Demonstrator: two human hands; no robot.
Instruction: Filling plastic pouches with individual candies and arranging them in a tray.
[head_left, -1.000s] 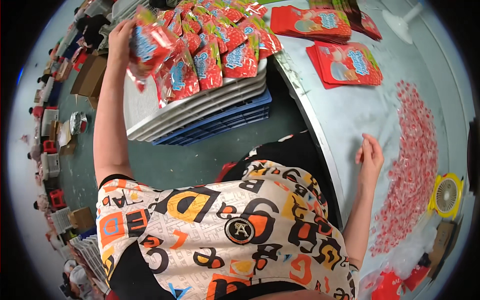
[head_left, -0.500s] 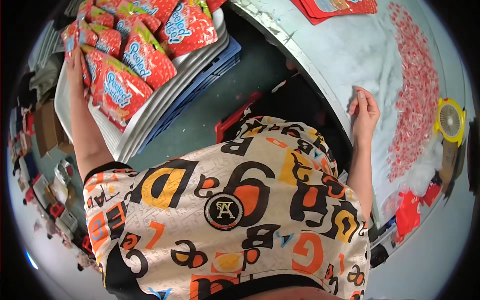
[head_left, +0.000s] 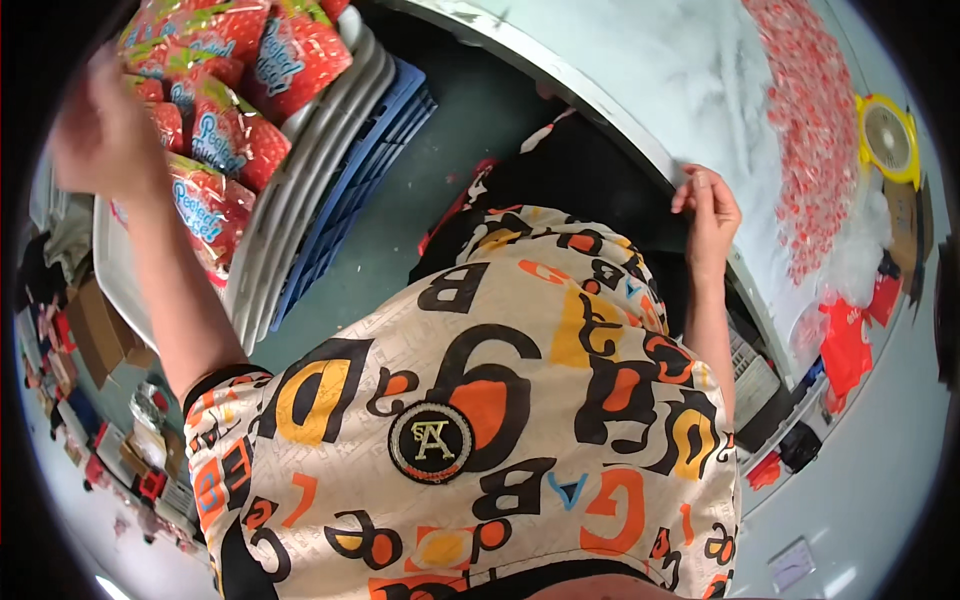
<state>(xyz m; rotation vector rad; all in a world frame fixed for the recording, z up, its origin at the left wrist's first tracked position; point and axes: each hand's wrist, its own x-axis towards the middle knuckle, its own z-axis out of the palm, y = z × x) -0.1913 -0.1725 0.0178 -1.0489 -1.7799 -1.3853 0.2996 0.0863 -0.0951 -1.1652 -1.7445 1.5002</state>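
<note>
In the upper left of the frame, the left hand is hovering at the edge of a heap of red bags. Its outline is blurring, so I cannot tell whether the fingers are spreading, pressing together or pinching anything. The bags are lying just to the right of this hand and above its wrist, overlapping one another, and the lowest bag is sitting close beside the forearm. They are resting on a stack of white trays, and a blue crate is showing underneath.

The right hand is hanging right of centre, by the near edge of the pale table. Its fingers are bending loosely, and the bags are lying well apart from it, across the dark gap. Small red-and-clear wrapped pieces are spreading in a long band at the upper right, beyond this hand. A yellow fan is standing past them, near the right rim, and a red plastic bag is hanging below.
</note>
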